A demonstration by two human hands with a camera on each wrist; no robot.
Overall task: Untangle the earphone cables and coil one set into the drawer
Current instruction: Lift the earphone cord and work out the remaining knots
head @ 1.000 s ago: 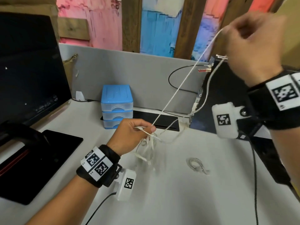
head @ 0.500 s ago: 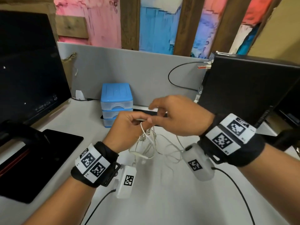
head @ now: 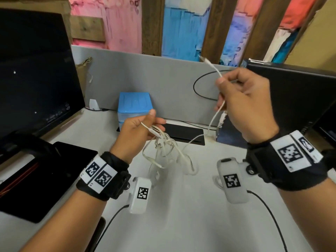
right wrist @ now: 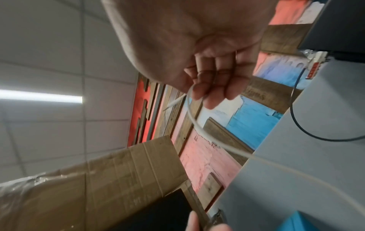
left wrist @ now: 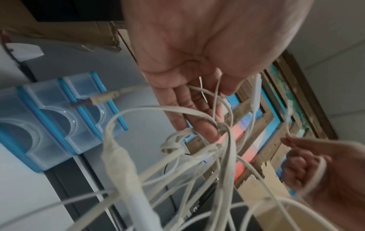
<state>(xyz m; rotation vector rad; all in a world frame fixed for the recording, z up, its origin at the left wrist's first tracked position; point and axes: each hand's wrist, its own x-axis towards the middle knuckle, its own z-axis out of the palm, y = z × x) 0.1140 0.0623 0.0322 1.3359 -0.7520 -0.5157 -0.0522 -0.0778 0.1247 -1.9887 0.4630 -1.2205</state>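
The tangle of white earphone cables (head: 164, 148) hangs above the desk (head: 181, 224) from the left hand (head: 138, 131), whose thumb and fingers pinch several strands at its top. One strand (head: 213, 119) rises to the right hand (head: 243, 104), held higher and well apart, which grips it between thumb and curled fingers with the plug end (head: 206, 60) sticking up past the thumb. The blue drawer unit (head: 134, 106) stands behind the left hand against the grey partition (head: 163, 79), drawers closed.
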